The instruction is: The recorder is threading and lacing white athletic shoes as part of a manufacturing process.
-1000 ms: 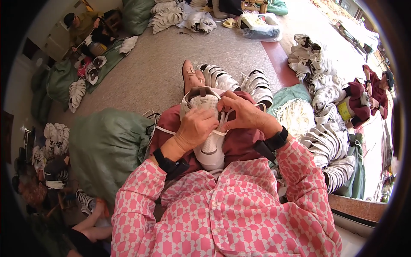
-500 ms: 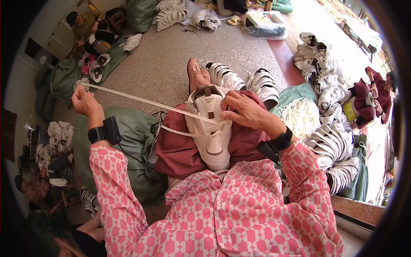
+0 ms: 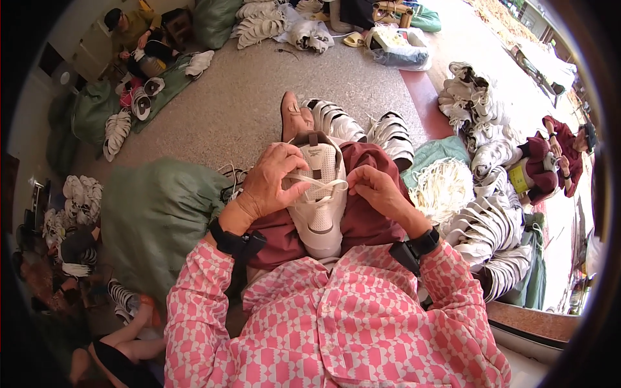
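Observation:
A white shoe upper (image 3: pixel 323 216) with a perforated tongue and a dark brown lining rests on my lap between my knees, toe toward me. A flat off-white shoelace (image 3: pixel 318 182) crosses the lower part of its tongue and bends into a small loop on the right side. On the left edge of the upper, my left hand (image 3: pixel 275 180) is closed, with the lace between thumb and fingers. My right hand (image 3: pixel 383 193) is in a pinch at the upper's right edge, beside the loop; its fingertips appear to be on the lace.
Right of my knee lies a heap of off-white laces (image 3: pixel 447 185) on green cloth. Nested rows of white uppers (image 3: pixel 485 223) stand beyond it. A large green sack (image 3: pixel 158 213) is against my left side. Other people sit at far left, lower left and right.
My left hand has come down from the upper left, where it held the lace stretched out, to the upper's left edge. My right hand has shifted slightly right and down. The lace is no longer taut.

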Motion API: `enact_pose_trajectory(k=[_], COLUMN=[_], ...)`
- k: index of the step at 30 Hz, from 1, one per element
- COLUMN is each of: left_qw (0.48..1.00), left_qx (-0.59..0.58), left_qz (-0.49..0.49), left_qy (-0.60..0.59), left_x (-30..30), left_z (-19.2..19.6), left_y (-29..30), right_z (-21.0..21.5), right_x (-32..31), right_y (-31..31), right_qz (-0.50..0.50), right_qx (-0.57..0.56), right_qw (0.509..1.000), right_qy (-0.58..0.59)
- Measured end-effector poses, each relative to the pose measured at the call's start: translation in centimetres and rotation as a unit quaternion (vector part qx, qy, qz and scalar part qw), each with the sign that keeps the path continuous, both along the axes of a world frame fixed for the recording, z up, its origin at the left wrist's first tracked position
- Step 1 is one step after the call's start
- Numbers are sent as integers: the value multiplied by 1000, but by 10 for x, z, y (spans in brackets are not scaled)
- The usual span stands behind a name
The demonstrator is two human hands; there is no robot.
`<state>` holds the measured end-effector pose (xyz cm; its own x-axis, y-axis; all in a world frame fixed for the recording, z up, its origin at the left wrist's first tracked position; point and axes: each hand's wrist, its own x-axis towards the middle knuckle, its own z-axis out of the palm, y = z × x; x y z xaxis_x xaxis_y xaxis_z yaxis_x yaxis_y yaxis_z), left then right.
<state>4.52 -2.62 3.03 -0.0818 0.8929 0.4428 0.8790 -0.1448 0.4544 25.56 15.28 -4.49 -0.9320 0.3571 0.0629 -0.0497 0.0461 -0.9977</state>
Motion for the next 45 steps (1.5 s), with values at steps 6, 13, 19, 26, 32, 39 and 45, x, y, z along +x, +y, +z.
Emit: enact_pose_trajectory(k=[6, 13, 19, 26, 32, 39, 45], left_qw=[998, 998, 984, 928, 775, 729, 957], left_qx=[-45, -63, -120, -168, -88, 101, 94], left_qz=[-25, -5, -4, -22, 6, 34, 219], left_qy=[22, -30, -133, -331, -626, -676, -163], left_x=[-6, -12, -19, -22, -28, -71, -15], left_z=[-13, -25, -26, -18, -33, -44, -20], left_y=[11, 22, 27, 25, 30, 16, -20], right_z=[16, 13, 27, 45, 46, 57, 48], right_x=[-4, -7, -12, -15, -21, -26, -36], right_y=[-5, -12, -29, -25, -13, -11, -14], right_qz=[47, -4, -131, -94, -4, 39, -9], right_qx=[-109, 20, 407, 449, 457, 476, 461], right_qw=[992, 999, 897, 883, 887, 876, 884], right_qy=[-37, 27, 107, 102, 72, 74, 75])
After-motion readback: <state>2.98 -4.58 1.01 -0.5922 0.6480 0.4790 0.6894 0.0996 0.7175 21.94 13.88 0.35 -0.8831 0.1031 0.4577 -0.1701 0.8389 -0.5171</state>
